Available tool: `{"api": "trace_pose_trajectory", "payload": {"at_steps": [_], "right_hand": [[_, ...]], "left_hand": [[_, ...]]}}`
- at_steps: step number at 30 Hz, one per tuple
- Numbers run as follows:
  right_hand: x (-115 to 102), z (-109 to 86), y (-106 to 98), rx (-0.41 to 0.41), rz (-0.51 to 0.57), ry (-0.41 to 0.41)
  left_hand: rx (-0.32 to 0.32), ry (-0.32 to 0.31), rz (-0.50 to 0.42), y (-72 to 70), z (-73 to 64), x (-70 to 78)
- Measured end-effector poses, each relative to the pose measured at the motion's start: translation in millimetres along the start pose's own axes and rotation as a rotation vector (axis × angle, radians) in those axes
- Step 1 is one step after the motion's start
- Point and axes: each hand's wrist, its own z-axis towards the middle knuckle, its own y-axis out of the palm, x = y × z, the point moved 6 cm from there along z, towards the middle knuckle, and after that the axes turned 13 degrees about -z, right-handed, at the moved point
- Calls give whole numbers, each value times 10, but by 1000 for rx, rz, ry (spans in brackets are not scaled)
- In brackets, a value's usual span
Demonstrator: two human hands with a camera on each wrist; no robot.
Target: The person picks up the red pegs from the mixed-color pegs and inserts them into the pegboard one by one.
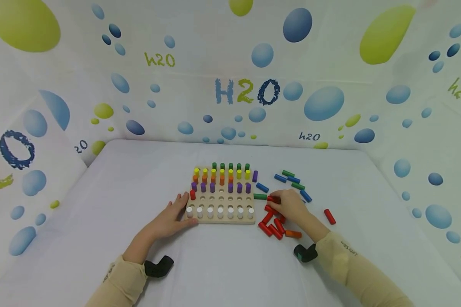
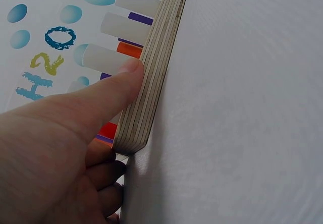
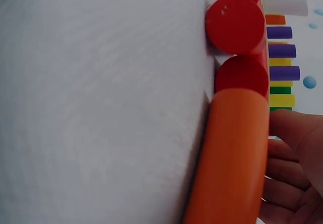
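A wooden pegboard (image 1: 226, 221) holds rows of coloured pegs: green, yellow, orange, purple and white, plus a single red peg (image 1: 193, 195) at the left end of its row. My left hand (image 1: 168, 219) holds the board's near left corner. Its thumb presses at the front edge (image 2: 146, 93), with the other fingers along the left side. At the board's right, my right hand (image 1: 290, 204) pinches a red peg (image 1: 271, 198) lying on the table; its fingertips partly hide it. In the right wrist view, an orange peg (image 3: 229, 158) lies in front of the hand.
Several loose red pegs (image 1: 275, 231) lie heaped right of the board, with an orange peg (image 1: 293, 234) beside them. Blue pegs (image 1: 280, 178) and green pegs (image 1: 298, 186) are scattered farther back. One red peg (image 1: 329, 216) lies apart at right. A purple peg (image 1: 255, 176) touches or nears the board.
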Motion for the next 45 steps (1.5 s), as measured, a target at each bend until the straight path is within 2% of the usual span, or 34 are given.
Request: {"api": "trace_pose_trajectory", "payload": {"at_steps": [8,13,20,26,32,40,45], "right_hand": [[-15,-18,-33,20,-17,-37],[-15,-17,-11,-12,-51,-33],[-72,-28,-44,-5,-146,-101],[-95,-33,-53,-6,-158,-122],[-66,-40,-48,3,-107,-128],[-4,-56,-36,12,50,-101],[20,-64,-47,41,111,-106]], "left_hand": [[7,11,0,-17,0,10],[6,16,7,-15,5,5],[8,8,-1,-17,7,7],[7,6,2,-18,3,12],[8,12,0,-6,10,4],[4,21,-1,7,7,12],[2,12,-1,12,15,-2]]}}
